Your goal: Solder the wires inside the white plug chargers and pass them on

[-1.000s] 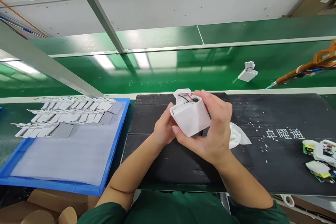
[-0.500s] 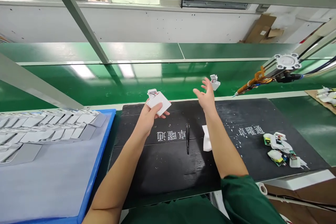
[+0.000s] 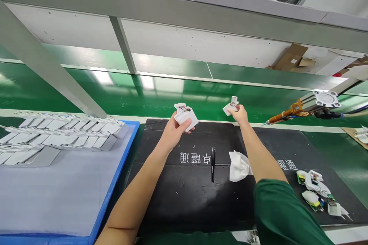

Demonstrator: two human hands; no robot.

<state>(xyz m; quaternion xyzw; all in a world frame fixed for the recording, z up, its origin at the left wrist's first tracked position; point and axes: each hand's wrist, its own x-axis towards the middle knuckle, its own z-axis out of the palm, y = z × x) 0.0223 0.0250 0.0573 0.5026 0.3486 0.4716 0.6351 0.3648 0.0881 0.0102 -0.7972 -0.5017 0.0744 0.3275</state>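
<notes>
The left hand grips a white housing above the black mat's far edge, its wires showing on top. The right hand is closed on a second white housing at the green belt. Tweezers and a white cloth lie between the forearms.

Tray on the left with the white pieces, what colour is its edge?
Blue. The tray has a bright blue rim, clearest in the head view.
</notes>
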